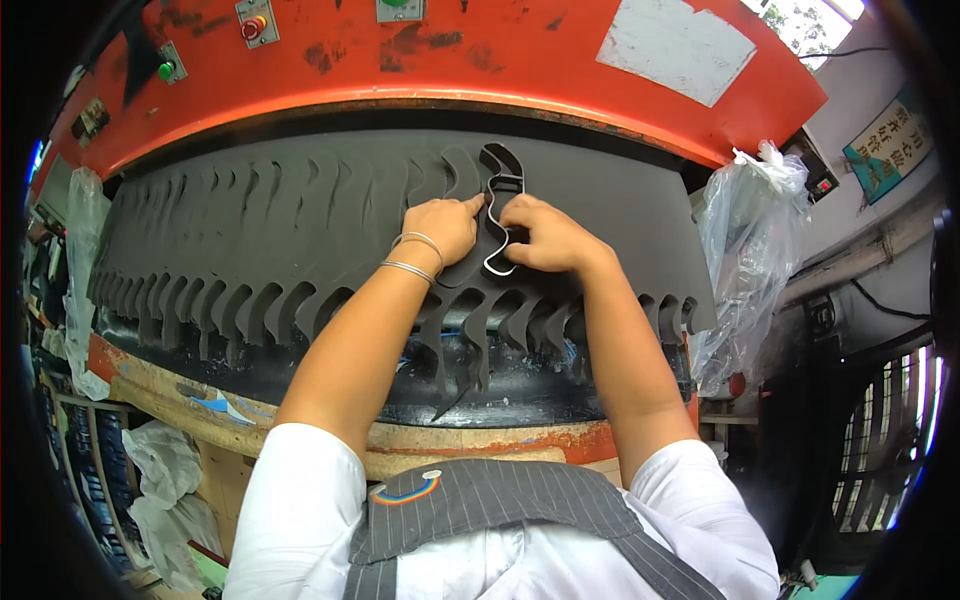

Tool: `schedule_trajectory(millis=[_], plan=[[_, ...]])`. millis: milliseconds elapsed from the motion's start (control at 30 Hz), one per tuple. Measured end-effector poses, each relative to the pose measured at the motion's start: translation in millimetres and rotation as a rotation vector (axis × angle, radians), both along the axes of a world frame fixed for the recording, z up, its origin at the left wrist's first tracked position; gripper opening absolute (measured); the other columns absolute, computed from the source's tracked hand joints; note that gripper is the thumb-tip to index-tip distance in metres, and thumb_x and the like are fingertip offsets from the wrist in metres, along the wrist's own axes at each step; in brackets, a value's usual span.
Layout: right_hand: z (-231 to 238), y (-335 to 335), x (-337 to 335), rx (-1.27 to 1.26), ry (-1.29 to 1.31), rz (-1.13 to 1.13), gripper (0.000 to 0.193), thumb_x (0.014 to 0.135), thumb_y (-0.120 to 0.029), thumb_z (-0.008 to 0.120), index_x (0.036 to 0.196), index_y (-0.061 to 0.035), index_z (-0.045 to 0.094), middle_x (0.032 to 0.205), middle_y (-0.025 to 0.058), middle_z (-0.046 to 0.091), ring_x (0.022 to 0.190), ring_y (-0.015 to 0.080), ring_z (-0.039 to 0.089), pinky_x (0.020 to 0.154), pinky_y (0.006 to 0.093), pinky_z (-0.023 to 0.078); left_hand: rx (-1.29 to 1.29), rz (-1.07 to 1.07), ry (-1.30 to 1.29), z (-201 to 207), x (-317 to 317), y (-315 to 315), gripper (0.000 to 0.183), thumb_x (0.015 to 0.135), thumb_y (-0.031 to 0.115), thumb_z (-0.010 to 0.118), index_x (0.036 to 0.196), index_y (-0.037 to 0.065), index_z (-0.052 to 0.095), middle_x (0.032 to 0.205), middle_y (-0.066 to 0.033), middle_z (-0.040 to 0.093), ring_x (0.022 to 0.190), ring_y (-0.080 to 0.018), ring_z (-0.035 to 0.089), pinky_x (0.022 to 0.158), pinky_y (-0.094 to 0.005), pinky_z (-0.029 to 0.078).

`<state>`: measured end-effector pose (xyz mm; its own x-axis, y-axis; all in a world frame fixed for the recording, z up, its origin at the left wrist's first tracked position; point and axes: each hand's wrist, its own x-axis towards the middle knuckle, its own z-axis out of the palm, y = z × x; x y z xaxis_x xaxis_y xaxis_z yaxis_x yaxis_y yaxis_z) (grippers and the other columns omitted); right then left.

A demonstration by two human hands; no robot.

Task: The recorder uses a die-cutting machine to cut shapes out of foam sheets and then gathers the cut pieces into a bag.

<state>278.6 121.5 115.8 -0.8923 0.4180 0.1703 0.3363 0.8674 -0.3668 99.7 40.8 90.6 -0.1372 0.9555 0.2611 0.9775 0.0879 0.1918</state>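
A wavy, S-shaped metal cutting die (496,226) with thin bright edges stands on a dark grey foam sheet (610,200). My right hand (548,236) grips the die from its right side, fingers bent over the near part and thumb at its wall. On the other side, my left hand (443,230) rests on the foam with its index finger stretched out to the die's left edge; its other fingertips are hidden. Curved cuts (330,190) run in a row across the sheet left of the die. Scalloped cut-outs line the sheet's near edge.
Behind the sheet rises an orange machine beam (440,60) with a red button (253,27) and a green button (166,71). Clear plastic bags hang at the right (750,240) and left (82,280). A worn wooden ledge (180,405) borders the near side.
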Motion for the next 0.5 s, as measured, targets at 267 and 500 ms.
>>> schedule_trajectory(millis=[267,500], plan=[[-36.4,-64.8,10.0,0.257,0.255,-0.286,0.094,0.059,-0.052,0.082,0.133,-0.0054,0.047,0.142,0.0316,0.034,0.138,0.0435,0.026,0.113,0.0512,0.019,0.128,-0.022,-0.145,0.4,1.9,-10.7,0.045,0.089,0.019,0.045,0.133,0.023,0.053,0.105,-0.0089,0.068,0.099,-0.0280,0.063,0.084,-0.0420,0.050],[-39.2,-73.4,10.3,0.320,0.294,-0.348,0.087,0.056,-0.049,0.085,0.123,-0.0030,0.052,0.126,0.0232,0.054,0.131,0.0392,0.041,0.109,0.0513,0.026,0.032,-0.036,-0.211,4.7,3.1,-11.5,0.044,0.088,0.019,0.045,0.130,0.023,0.056,0.103,-0.0095,0.068,0.098,-0.0289,0.063,0.084,-0.0419,0.051]])
